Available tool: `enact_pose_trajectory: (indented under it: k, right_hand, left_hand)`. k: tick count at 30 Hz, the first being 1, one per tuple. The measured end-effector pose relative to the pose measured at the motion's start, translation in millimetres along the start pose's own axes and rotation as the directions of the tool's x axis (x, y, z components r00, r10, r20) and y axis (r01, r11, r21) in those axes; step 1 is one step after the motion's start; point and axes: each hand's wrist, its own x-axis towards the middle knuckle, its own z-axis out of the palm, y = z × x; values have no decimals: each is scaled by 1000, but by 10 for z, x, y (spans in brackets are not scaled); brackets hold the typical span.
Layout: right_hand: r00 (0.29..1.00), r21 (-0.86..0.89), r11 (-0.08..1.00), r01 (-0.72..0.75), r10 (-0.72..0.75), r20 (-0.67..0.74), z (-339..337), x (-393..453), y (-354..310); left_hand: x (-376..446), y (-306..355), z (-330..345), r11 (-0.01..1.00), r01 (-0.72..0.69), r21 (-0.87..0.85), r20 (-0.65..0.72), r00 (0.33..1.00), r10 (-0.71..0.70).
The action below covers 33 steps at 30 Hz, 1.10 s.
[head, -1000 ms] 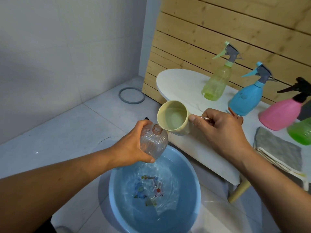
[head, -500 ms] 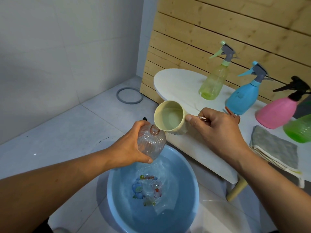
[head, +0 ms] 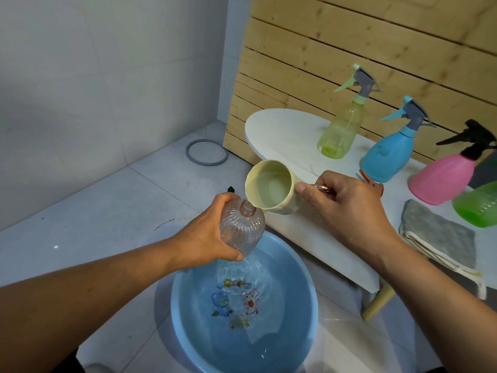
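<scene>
Head view: the left hand (head: pixel 207 232) sits just left of centre, its fingers and thumb wrapped round the belly of a clear ribbed bottle (head: pixel 240 230). The bottle is held over the far rim of a blue basin (head: pixel 173 302), which fills the picture's 6 o'clock and stands on the tiled floor with water in it and cartoon figures printed on its bottom. The bottle leans a little, its open neck pointing toward 1 o'clock.

From the bottle's 2 o'clock comes a cream cup (head: pixel 271 191), tipped over so that its mouth faces the camera and its lower lip touches the bottle's neck. The right hand (head: pixel 347 208) holds the cup from the 3 o'clock side, thumb and fingers clamped on its shiny handle. The two hands are apart, each gripping its own thing.

Behind the cup, from 12 to 4 o'clock, runs a white worktop (head: pixel 282 130) against a wooden slat wall. On it stand a yellow-green spray bottle (head: pixel 338 133), a blue spray bottle (head: pixel 387 157), a pink spray bottle (head: pixel 441 181) and a green bottle (head: pixel 477 208), cut off by the edge. A folded grey cloth (head: pixel 438 238) lies at 4 o'clock. A grey ring (head: pixel 207 152) lies on the floor at 11 o'clock.
</scene>
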Motion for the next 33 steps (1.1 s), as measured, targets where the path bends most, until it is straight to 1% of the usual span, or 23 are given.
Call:
enact_pose_trajectory:
  k: [33]
  right_hand:
    - [1000, -11, 1000, 27, -27, 3, -21, -30, -42]
  left_hand:
    - [0, -14, -1, 1000, -12, -9, -8, 1000, 12]
